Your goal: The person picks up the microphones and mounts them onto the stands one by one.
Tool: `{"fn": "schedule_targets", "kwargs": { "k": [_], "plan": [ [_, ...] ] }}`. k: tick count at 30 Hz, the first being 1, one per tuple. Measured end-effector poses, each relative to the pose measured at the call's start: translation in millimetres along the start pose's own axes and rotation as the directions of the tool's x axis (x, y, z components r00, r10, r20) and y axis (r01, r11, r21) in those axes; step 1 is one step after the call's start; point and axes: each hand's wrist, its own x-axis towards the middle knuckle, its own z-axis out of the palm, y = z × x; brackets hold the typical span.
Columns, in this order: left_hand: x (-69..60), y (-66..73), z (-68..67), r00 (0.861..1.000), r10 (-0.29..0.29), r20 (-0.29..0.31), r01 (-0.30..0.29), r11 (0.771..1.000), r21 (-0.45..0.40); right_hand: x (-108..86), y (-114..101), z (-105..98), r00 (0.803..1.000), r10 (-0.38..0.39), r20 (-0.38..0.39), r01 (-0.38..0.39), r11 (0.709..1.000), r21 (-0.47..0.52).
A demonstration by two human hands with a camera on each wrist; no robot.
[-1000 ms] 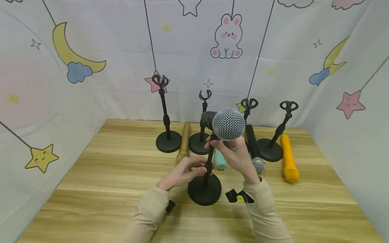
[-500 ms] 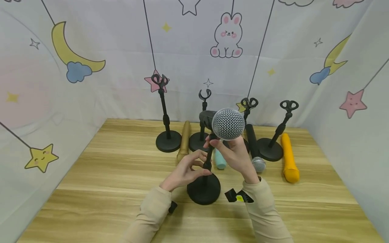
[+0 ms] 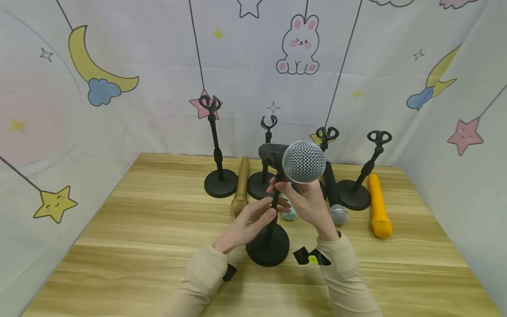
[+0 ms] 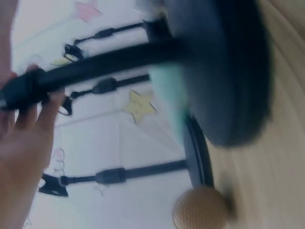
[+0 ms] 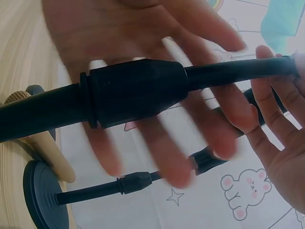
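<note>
A black microphone (image 3: 304, 162) with a silver mesh head sits in the clip atop a black desk microphone stand (image 3: 268, 248). My right hand (image 3: 310, 204) holds the stand's pole just under the clip, thumb and fingers round it. Lower on the pole is my left hand (image 3: 249, 222), thumb in front and fingers behind. The right wrist view shows those left fingers (image 5: 162, 157) spread and blurred behind the pole's collar (image 5: 136, 93), not closed round it. In the left wrist view the left hand (image 4: 28, 148) reaches past the pole, and the round base (image 4: 224, 71) looms large.
Behind stand other microphone stands: one at left (image 3: 220, 182), one at centre (image 3: 260, 185), one at right (image 3: 354, 193), another partly hidden. Between them lie a gold microphone (image 3: 241, 187), a mint one (image 3: 290, 215), a black one (image 3: 332, 187) and an orange one (image 3: 379, 207).
My left hand loosens from the pole's collar and shifts slightly up and right, its fingers now extended behind the pole. The right hand stays in place; the microphone head shifts slightly right.
</note>
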Motion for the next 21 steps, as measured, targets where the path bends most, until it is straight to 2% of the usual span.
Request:
{"fn": "schedule_targets", "kwargs": {
  "k": [3,6,9,13,15,21],
  "plan": [
    [4.8,0.4,6.5,0.991,0.108,-0.075,-0.106,0.994,0.028,-0.4,-1.1,0.6,1.0,0.007,0.003,-0.007,1.0,-0.003],
    [7.1,-1.1,10.6,0.968,0.187,-0.167,-0.171,0.98,0.102,0.0,-1.6,2.2,1.0,-0.001,0.009,0.001,1.0,-0.027],
    [7.7,-1.3,13.5,0.946,0.223,-0.234,-0.19,0.969,0.157,0.4,-1.6,4.4,0.999,-0.031,-0.007,0.031,0.996,-0.089],
    [7.1,1.8,18.5,0.918,0.23,-0.324,-0.164,0.962,0.218,0.4,-0.8,7.6,0.997,-0.063,-0.054,0.053,0.985,-0.166],
    [6.9,4.4,21.7,0.897,0.245,-0.368,-0.156,0.954,0.255,0.5,-0.9,9.6,0.995,-0.066,-0.079,0.053,0.985,-0.165],
    [7.1,7.3,30.0,0.813,0.345,-0.469,-0.151,0.903,0.402,0.8,-1.3,15.6,0.987,-0.078,-0.138,0.058,0.988,-0.146]
  ]
}}
